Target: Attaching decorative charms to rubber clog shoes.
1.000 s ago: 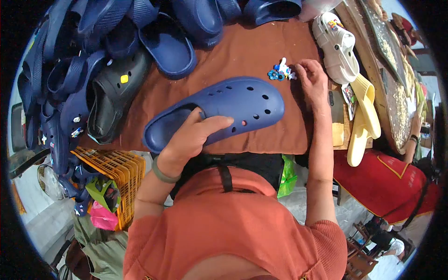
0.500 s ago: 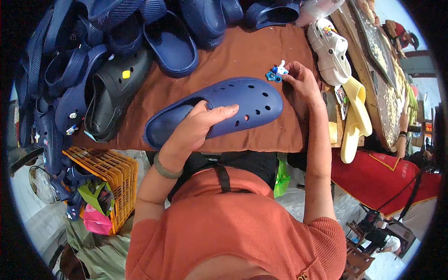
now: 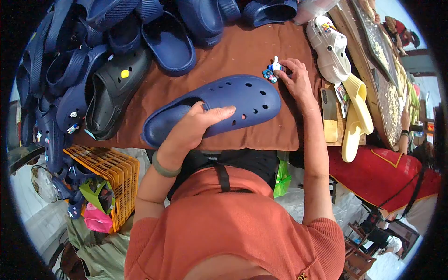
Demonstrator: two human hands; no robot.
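A navy blue perforated clog (image 3: 233,100) lies on the brown cloth (image 3: 228,56), its closed toe pointing right. My left hand (image 3: 189,126) grips it, thumb on top of the upper and fingers hidden inside or beneath. Beyond the toe is a small cluster of blue and white shoe charms (image 3: 270,73). My right hand (image 3: 297,80) pinches at this cluster's white charm with thumb and fingertips. To the left sits a black clog (image 3: 116,88) with a yellow charm on it.
Many navy clogs (image 3: 168,44) are piled at the far left and back. At right are a white clog (image 3: 329,49), a yellow slide (image 3: 355,116) and a phone-like flat thing (image 3: 329,114). An orange crate (image 3: 105,172) stands lower left. A person in red is at the right.
My right fingers have closed in further over the charms, and the white charm stands slightly differently. The left hand still grips the navy clog; the whole view has shifted a little.
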